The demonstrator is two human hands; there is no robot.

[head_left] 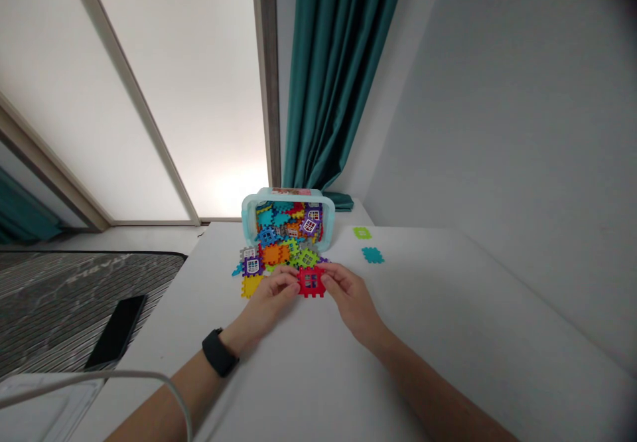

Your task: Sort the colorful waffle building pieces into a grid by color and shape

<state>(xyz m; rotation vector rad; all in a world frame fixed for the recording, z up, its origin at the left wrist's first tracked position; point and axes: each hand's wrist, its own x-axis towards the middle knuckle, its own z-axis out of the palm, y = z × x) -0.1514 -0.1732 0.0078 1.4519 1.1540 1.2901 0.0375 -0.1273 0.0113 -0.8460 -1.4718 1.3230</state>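
Note:
Between my two hands is a red square building tile with notched edges and a window-like grid in its middle. My left hand pinches its left edge, a dark watch on that wrist. The right edge is gripped by the thumb and fingers of my right hand. Just beyond lie loose tiles: an orange tile, a purple tile with a white window, a lime green tile and a yellow tile partly behind my left hand.
A pale blue tub lies open toward me, filled with several colourful tiles. Right of it are a green tile and a teal tile on the white table. A white cable crosses the lower left, near a black phone-like slab.

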